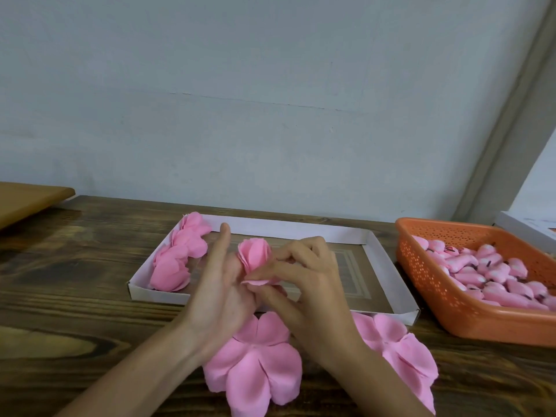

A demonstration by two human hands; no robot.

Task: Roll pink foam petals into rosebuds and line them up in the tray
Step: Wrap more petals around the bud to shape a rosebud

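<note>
My left hand [218, 284] holds a half-rolled pink rosebud [255, 256] above the white cardboard tray [380, 254], its index finger pointing straight up. My right hand [304, 281] pinches a loose pink petal [258, 282] at the bud's base. Several finished pink rosebuds [180, 257] stand in a line along the tray's left wall. Flat pink foam petal sheets lie on the table in front of the tray, one below my hands [255, 365] and one to the right [403, 356].
An orange perforated basket [451, 299] at the right holds several small pink bud cores. A wooden board [27, 197] juts in at the far left. A white box corner [523, 227] shows behind the basket. The wall rises just behind the dark wooden table [75, 266].
</note>
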